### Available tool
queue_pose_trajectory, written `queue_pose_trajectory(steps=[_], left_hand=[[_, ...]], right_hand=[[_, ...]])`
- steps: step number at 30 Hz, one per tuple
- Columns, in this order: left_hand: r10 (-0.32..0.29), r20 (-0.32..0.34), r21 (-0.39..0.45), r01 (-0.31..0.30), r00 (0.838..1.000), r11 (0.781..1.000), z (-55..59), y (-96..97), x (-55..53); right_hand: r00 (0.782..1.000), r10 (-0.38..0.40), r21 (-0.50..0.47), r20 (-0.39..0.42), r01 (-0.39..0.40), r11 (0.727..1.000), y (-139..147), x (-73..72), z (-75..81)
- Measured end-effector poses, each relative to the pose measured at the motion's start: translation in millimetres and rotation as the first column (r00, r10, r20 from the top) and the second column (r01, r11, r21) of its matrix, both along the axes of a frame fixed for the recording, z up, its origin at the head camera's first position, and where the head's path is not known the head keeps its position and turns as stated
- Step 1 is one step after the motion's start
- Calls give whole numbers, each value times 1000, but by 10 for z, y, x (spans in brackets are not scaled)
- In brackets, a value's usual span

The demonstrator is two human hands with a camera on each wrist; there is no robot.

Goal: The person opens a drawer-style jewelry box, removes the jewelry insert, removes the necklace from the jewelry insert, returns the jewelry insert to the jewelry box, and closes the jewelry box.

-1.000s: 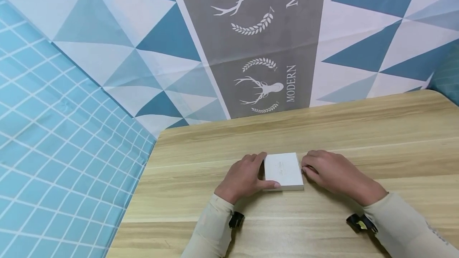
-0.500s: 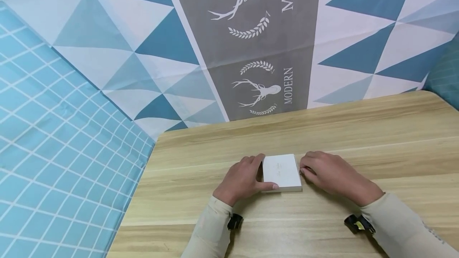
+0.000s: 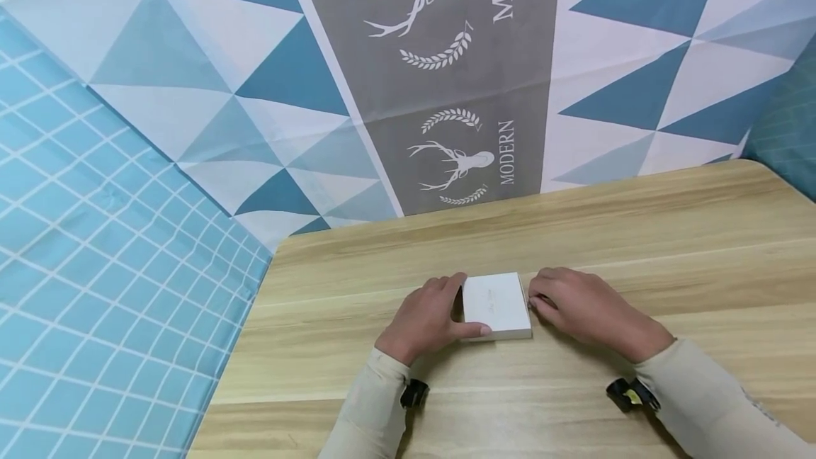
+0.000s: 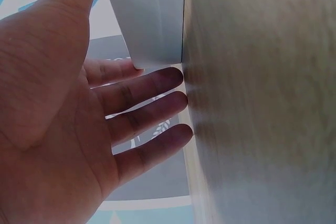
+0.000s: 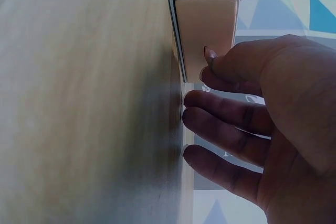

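White box flat on the table, right of centre in the lower part of the head frame. Near square from above; no clear long axis. Left hand at its left: grip holds the box, thumb at near edge, forefinger by far left corner. Right hand at its right side, where the right wrist view shows a tan end panel framed in white. Grip narrow; cannot tell if anything is pinched. Key relation, my judgement: panel faces right hand, left hand opposite.
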State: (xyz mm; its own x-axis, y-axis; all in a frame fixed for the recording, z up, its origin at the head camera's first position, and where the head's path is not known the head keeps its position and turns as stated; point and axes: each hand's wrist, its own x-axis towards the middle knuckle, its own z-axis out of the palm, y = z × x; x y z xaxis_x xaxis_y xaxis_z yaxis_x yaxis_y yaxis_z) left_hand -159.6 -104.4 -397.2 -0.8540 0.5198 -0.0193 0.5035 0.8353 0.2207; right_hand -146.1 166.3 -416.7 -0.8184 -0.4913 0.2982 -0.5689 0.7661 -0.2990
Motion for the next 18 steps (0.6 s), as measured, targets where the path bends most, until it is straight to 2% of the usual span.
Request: queue_pose_trajectory(steps=[11, 18], left_hand=[[10, -5, 8, -10, 1000, 1000, 32, -19, -15], [-3, 6, 15, 3, 1000, 1000, 11, -29, 4]], right_hand=[[1000, 7, 6, 5, -7, 1000, -12, -15, 44], [1000, 5, 18, 27, -5, 1000, -20, 40, 44]])
